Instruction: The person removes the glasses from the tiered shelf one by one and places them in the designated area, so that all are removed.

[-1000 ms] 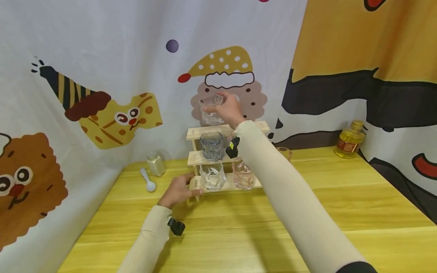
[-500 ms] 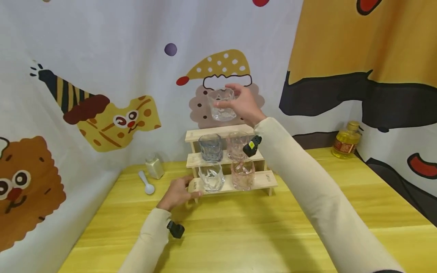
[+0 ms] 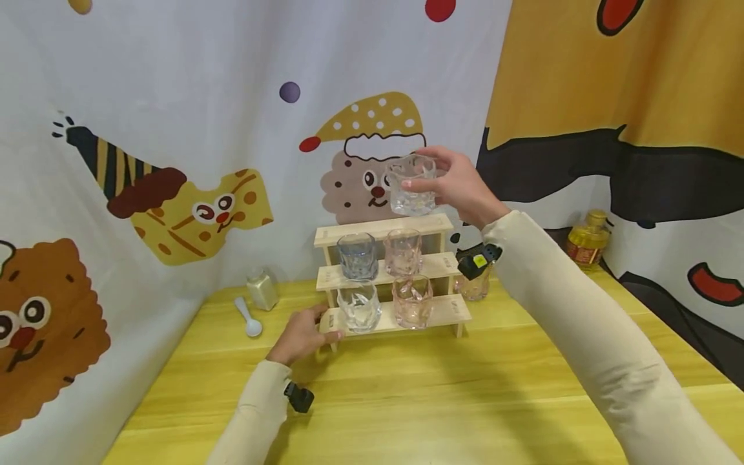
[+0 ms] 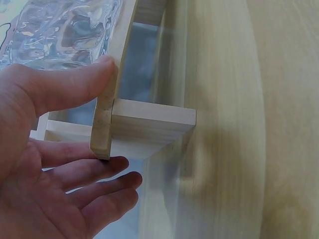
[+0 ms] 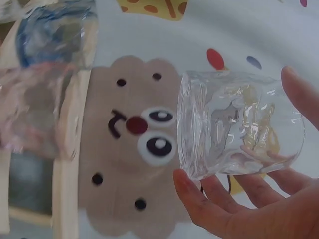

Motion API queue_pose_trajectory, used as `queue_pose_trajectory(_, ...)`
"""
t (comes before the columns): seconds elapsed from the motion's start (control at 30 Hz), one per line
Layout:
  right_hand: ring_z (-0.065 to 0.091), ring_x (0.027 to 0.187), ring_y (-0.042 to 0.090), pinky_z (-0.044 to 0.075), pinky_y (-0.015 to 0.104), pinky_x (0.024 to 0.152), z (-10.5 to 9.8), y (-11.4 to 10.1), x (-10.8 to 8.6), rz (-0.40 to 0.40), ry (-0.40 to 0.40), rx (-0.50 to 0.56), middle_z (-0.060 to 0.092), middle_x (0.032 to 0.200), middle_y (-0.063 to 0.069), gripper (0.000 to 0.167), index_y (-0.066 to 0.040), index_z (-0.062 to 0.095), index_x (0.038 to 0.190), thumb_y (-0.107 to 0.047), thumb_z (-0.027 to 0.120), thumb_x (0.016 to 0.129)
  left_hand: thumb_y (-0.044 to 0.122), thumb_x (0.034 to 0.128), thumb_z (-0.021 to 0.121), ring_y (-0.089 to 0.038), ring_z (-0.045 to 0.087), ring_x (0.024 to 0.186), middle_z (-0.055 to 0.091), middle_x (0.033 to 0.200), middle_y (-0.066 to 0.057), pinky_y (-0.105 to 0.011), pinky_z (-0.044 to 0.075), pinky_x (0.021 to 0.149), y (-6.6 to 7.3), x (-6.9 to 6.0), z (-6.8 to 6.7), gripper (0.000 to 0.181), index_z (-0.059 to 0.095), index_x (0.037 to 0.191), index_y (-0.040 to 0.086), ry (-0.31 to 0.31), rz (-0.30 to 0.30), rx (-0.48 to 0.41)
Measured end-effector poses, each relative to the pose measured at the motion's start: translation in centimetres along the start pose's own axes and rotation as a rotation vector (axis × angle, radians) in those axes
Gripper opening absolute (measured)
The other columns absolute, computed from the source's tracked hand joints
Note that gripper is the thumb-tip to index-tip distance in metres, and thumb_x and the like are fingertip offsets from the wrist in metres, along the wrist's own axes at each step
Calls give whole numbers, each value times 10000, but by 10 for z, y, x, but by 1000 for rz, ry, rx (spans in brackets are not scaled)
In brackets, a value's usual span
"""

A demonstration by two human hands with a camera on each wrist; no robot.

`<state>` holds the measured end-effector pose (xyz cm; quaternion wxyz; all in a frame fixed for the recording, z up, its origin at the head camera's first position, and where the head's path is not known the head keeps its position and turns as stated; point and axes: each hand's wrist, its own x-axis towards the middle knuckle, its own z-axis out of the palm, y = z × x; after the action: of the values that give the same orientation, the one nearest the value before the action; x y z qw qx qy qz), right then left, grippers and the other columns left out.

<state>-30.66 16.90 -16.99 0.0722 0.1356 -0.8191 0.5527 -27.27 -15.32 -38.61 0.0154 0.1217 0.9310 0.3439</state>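
Note:
My right hand (image 3: 462, 187) grips a clear glass (image 3: 411, 186) between thumb and fingers, held in the air above the right part of the top tier. In the right wrist view the clear glass (image 5: 239, 124) is empty. My left hand (image 3: 299, 336) pinches the left end of the bottom tier of a three-tier wooden rack (image 3: 383, 228); in the left wrist view the thumb lies on the board (image 4: 103, 122) and fingers are under it. A blue-grey glass (image 3: 357, 257) and a pink glass (image 3: 403, 253) stand on the middle tier, a clear glass (image 3: 359, 307) and a pink glass (image 3: 413, 302) on the bottom one.
Another tinted glass (image 3: 473, 285) stands on the table right of the rack, partly hidden behind the wrist camera. A small jar (image 3: 262, 290) and a spoon (image 3: 250, 318) lie to the left. An oil bottle (image 3: 588, 240) stands at the back right. A printed curtain hangs behind.
My right hand has carried the clear glass up from the top tier and to the right, uncovering the pink glasses and the rack's right side. My left hand has kept its hold on the rack.

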Motion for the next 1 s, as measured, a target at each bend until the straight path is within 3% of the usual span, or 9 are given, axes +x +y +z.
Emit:
queue_pose_trajectory(0.2, 266, 1536, 328, 392, 640, 1121, -24, 22, -17, 24, 35, -26, 280, 1665, 44, 761, -281, 394, 1548, -318, 773, 889, 273, 853, 807, -359, 640, 1210, 682, 1290, -191, -506, 540, 982, 2, 3, -1, 569, 615, 1334, 37, -6, -4, 5)
queue_pose_trajectory(0.4, 431, 1420, 323, 421, 632, 1098, -43, 48, -31, 45, 50, -15, 380, 1599, 98, 766, -250, 379, 1555, -296, 768, 896, 281, 855, 807, -384, 623, 1230, 666, 1311, -208, -522, 531, 994, 2, 3, -4, 595, 601, 1349, 23, -16, -12, 15)
queue_pose_trajectory(0.8, 375, 1448, 399, 425, 643, 1088, -68, 94, -49, 122, 85, -69, 243, 1674, 110, 851, -182, 299, 1590, -347, 763, 897, 257, 857, 803, -379, 624, 1241, 675, 1303, -204, -520, 521, 1019, 1, -2, -2, 561, 617, 1331, 22, -5, -17, -10)
queue_pose_trajectory(0.9, 417, 1398, 375, 454, 609, 1071, -75, 106, -52, 147, 106, -87, 299, 1643, 142, 880, -175, 280, 1595, -384, 763, 890, 255, 858, 802, -378, 625, 1240, 676, 1301, -204, -517, 522, 1021, 2, -1, 0, 563, 615, 1335, 21, -6, -12, -12)
queue_pose_trajectory(1.0, 505, 1242, 276, 536, 463, 969, -80, 116, -55, 156, 144, -120, 382, 1580, 148, 886, -173, 291, 1591, -425, 760, 883, 250, 857, 804, -381, 626, 1236, 675, 1301, -208, -520, 521, 1020, 2, -1, 0, 565, 614, 1337, 21, 1, -10, -13)
